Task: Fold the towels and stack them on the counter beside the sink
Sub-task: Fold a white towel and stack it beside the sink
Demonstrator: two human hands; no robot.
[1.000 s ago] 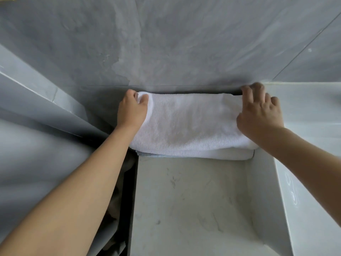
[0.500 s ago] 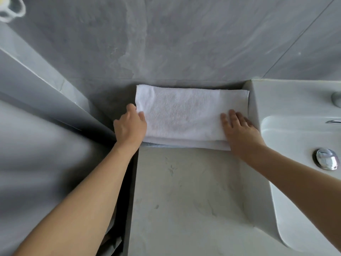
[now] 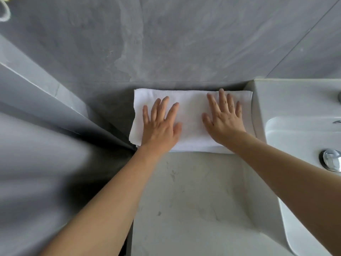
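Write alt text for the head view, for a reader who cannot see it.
Both hands, left hand and right hand, press flat on a folded white towel lying on the pale counter against a grey wall. A white sink sits to the right.

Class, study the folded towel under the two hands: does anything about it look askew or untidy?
Slightly. The white towel lies flat against the wall beside the sink, both hands pressing it with straight fingers: left hand, right hand. Its near-left corner looks uneven, layers peeking out past the marble counter edge.
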